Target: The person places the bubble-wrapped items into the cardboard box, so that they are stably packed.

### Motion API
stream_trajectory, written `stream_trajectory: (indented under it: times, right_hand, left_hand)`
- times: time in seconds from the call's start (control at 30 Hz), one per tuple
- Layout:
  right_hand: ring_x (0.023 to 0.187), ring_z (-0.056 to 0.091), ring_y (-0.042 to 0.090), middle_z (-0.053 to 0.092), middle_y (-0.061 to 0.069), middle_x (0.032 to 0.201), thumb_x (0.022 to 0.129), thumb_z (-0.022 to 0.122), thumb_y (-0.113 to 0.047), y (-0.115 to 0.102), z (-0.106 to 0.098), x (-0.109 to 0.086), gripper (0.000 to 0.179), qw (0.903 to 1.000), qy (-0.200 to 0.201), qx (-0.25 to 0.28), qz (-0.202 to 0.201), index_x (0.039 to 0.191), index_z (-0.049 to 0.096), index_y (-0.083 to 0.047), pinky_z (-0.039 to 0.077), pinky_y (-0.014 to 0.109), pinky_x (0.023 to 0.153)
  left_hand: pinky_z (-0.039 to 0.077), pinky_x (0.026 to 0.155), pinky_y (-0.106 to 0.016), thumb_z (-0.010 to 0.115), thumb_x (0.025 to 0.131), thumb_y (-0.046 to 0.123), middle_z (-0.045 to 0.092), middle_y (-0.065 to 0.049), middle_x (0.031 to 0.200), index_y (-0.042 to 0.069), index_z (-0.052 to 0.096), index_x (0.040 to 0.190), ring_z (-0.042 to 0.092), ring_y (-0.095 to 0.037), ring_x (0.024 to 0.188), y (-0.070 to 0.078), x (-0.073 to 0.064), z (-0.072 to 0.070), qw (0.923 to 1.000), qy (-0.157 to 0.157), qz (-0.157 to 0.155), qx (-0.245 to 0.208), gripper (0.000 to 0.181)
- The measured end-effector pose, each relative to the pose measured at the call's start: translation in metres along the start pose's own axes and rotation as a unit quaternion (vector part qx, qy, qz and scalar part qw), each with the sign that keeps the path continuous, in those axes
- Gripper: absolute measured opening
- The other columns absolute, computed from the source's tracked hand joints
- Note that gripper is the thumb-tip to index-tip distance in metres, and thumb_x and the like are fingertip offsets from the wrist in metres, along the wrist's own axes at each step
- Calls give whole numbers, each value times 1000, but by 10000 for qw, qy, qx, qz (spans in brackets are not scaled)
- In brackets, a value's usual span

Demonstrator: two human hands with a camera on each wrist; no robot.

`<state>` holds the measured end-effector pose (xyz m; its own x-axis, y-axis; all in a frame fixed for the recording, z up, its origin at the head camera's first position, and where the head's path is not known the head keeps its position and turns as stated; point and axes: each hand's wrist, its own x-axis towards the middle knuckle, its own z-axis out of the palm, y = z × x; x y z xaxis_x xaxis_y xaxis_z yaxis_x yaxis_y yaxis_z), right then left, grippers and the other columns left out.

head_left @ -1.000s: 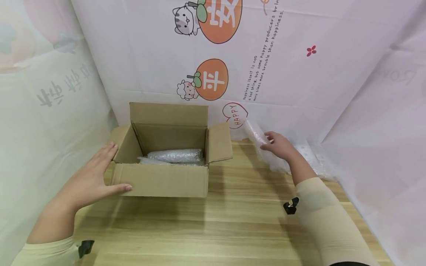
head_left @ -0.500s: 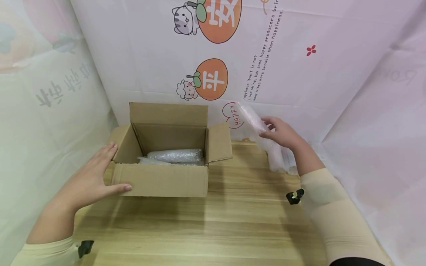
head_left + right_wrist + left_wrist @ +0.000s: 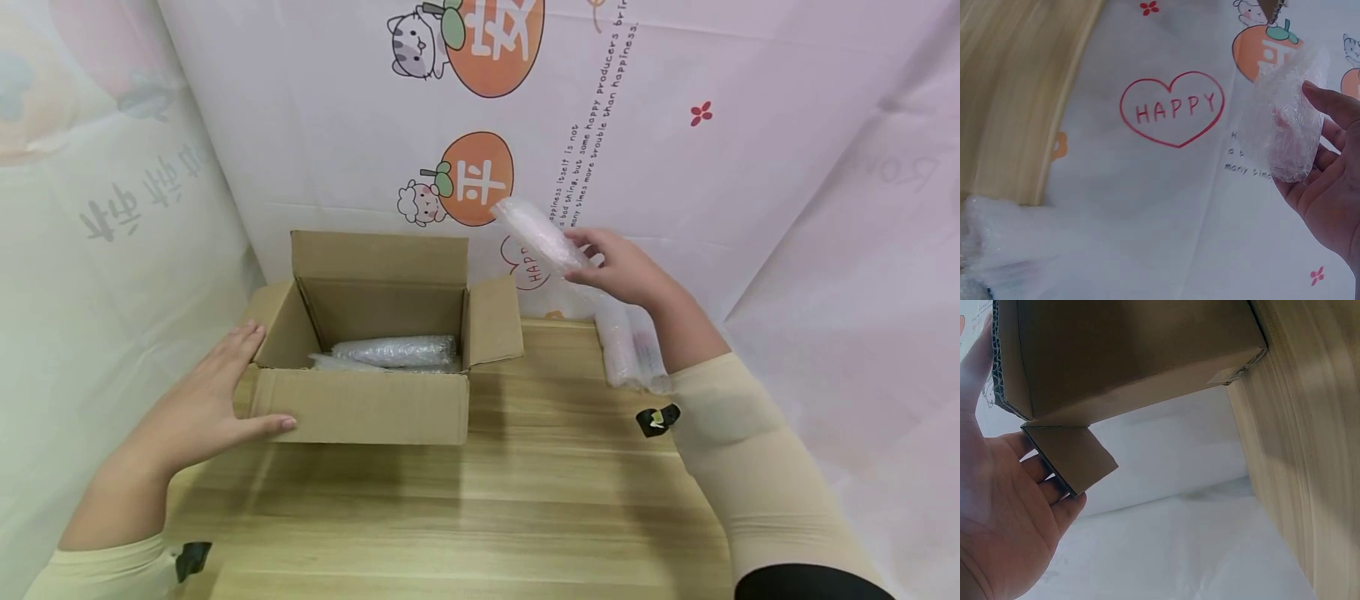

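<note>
In the head view my right hand [image 3: 626,268] holds a long bubble-wrapped package [image 3: 531,233] above the table's back edge, right of the box. Clear wrap hides what is inside. The right wrist view shows thumb and fingers on either side of the bubble wrap [image 3: 1291,122]. An open cardboard box [image 3: 360,407] stands at left centre with its flaps folded out. Inside it lie several bubble-wrapped packages [image 3: 405,350]. My left hand [image 3: 195,408] rests at its near left corner, thumb along the front flap. In the left wrist view its extended fingers lie behind the side flap [image 3: 1072,459].
More bubble-wrapped packages [image 3: 621,343] lie on the wooden table [image 3: 420,517] at the back right, partly behind the right forearm. A printed white sheet [image 3: 330,125] rises behind the box, and white side sheets flank the table on left and right.
My right hand has lifted the bubble-wrapped package and carried it up and left toward the box. The packages left behind at the right show more clearly. The left hand and box have stayed still.
</note>
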<state>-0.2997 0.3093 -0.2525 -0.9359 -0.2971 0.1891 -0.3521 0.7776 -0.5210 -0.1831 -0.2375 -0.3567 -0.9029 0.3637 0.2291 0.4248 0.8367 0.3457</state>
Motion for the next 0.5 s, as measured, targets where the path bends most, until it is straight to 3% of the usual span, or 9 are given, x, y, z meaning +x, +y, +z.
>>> stream_trajectory:
  times: [0.5]
  right_hand:
    - [118,51,23,54,4,136,89,73,-19,-70,-2,23,59,9948,-222,-174,-977,143,49,-13,46,42,95]
  left_hand:
    - [9,122,-56,75,75,63,4,-6,166,19,3,160,6,-35,152,0,0,0,10000,-9,18,-24,119]
